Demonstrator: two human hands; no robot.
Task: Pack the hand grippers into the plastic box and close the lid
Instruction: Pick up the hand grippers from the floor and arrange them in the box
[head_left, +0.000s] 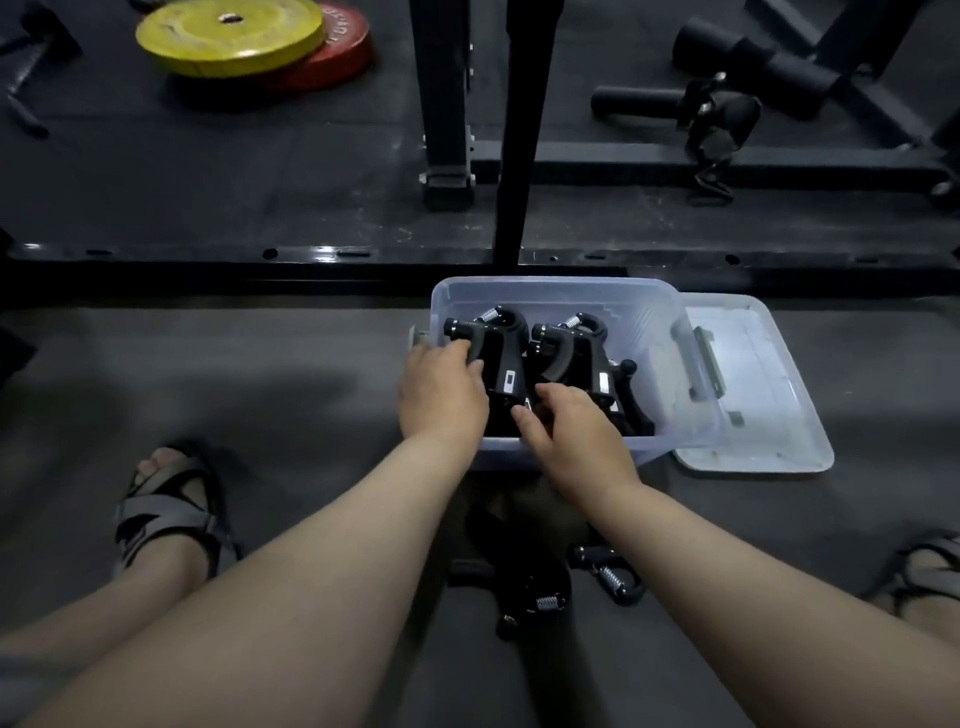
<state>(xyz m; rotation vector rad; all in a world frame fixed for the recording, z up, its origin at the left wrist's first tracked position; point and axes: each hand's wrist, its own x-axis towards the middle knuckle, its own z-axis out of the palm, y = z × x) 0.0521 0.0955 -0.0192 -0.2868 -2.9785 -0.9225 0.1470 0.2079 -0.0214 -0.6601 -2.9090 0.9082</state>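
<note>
The job is partly done. The plastic box (649, 332) stands open on the gym floor (260, 389), just in front of the person, and black hand grippers already fill much of it. Two stand upright side by side with their springs at the far end: the left hand gripper (498, 353) and the middle hand gripper (576, 353). A third hand gripper (631, 395) lies against the right wall. More may sit beneath them, but the dark pile hides any count.

The left grip (441, 395), a bare hand, reaches over the box's near left corner, its fingers curled round the handle of the left hand gripper. It seems to be settling that one into place. The right grip (576, 431) reaches over the near wall with bent fingers among the black handles. I cannot tell whether it holds one or only presses on it.

At least two loose hand grippers (613, 574) lie on the floor between the forearms, near the box, and those have yet to go in.

The clear lid (753, 395) lies flat on the floor at the box's right side, touching it or partly tucked under it. Closing the box looks like the last step, once the loose ones are packed.
</note>
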